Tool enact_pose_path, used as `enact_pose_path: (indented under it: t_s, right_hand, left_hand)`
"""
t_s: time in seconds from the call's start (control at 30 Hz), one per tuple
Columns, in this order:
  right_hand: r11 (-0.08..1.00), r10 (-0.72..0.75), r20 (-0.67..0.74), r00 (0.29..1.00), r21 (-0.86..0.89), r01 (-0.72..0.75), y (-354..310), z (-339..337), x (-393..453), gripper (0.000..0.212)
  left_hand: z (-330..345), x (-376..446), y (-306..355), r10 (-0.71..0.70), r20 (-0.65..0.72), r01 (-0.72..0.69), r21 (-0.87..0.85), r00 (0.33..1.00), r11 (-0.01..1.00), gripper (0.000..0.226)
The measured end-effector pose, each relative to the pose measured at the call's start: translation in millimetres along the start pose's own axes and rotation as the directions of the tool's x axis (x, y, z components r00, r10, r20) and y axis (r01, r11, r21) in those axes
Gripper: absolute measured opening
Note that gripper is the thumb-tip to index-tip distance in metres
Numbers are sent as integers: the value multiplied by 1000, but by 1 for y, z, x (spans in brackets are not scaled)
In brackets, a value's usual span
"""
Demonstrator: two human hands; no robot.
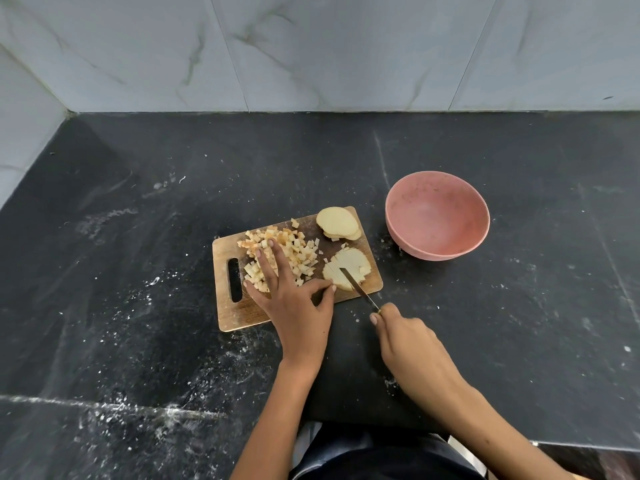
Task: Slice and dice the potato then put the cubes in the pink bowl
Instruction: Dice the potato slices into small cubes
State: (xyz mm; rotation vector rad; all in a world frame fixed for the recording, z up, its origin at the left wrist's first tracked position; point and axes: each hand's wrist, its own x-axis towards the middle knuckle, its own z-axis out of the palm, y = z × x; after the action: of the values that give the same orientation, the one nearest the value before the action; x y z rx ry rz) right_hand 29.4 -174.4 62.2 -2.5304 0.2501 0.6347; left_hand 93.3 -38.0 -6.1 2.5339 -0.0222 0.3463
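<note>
Right hand (pixel 407 336) is closing its grip round the knife (pixel 358 287), blade running up-left onto the potato slice (pixel 348 268) just ahead of it, while left hand (pixel 294 299), nearer, is steadying the slice's near edge with thumb and forefinger, other fingers straight.

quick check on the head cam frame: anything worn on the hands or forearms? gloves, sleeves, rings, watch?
Nothing worn that shows. The left hand and right hand are bare, with no gloves, and no rings are visible. Both forearms are bare down to the frame's bottom edge: no sleeves, watch or bracelet in view. Fingernails are short and look unpainted. Dark clothing shows between the arms.
</note>
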Motion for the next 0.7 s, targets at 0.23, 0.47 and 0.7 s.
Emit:
enact_pose_path:
  t_s: [0.23,0.47,0.7]
  right_hand:
    - [995,39,48,998,-97,-34,-23,2,31,31]
    - [984,61,53,997,-170,-51,-33,13,44,21]
    - [979,121,104,987,-176,-101,-22,22,34,13]
  left_hand:
    - [0,0,-3,4,-2,-4,-4,1000,1000,7]
    - [2,2,-6,-8,7,8,-10,1000,1000,7]
    - [2,5,-7,-10,16,9,14,1000,1000,10]
